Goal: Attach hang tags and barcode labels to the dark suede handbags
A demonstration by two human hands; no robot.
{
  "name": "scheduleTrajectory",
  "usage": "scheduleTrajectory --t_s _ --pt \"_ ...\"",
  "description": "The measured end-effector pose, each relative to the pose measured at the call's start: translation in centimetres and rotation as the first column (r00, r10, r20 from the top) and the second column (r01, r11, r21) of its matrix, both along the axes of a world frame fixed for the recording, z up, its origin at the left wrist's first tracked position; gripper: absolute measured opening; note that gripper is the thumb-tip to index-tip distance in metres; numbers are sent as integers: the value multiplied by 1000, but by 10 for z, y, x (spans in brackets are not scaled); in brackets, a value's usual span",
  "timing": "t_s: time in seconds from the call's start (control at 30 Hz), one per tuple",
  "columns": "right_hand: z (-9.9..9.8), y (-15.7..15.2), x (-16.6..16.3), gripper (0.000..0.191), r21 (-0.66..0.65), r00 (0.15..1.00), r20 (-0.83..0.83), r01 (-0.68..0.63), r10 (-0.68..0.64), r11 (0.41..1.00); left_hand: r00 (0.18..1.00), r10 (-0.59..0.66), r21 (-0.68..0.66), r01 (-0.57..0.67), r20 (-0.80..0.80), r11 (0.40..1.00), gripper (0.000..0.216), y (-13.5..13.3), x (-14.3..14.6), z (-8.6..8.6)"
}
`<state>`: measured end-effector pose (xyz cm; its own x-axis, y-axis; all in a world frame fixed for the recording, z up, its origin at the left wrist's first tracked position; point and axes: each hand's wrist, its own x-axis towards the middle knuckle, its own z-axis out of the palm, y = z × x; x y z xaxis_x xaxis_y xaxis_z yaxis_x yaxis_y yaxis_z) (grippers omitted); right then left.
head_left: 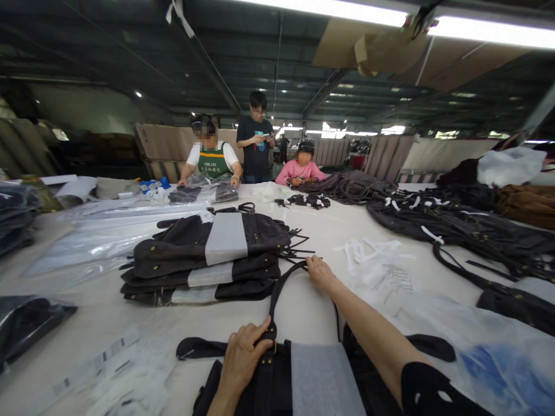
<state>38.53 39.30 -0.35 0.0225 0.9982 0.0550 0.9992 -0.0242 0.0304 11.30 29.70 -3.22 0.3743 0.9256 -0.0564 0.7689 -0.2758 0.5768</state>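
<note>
A dark brown bag (269,384) with a grey paper band (323,378) lies at the table's near edge. My left hand (241,358) is closed over the base of its strap (277,297), thumb pressed on the fitting. My right hand (319,271) reaches forward and pinches the far loop of the same strap flat on the white table (303,312). Beyond it sits a stack of similar dark bags (208,260) wrapped in grey bands.
Clear plastic sleeves (99,237) lie at the left, white tags and bags (381,266) at the right. Heaps of dark straps and bags (468,231) fill the right side. Three people (255,150) work at the far end. Barcode labels (99,358) lie near left.
</note>
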Motion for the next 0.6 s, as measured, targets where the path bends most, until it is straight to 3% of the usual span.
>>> scheduleTrajectory --t_s 0.2,0.37,0.5,0.6 --pt "74 -11 3 31 140 998 33 -49 44 989 987 115 -71 -108 109 992 61 3 -1 -2" --pt "113 -49 -13 26 332 994 60 -110 95 937 999 0 37 1 -34 999 39 4 -1 -6" --pt "130 -73 -13 31 293 978 82 -206 190 934 990 -57 91 69 -131 993 43 3 -1 -8" --pt "144 -79 -5 37 210 965 -30 -249 261 945 987 -73 86 86 -142 993 45 2 0 -6"
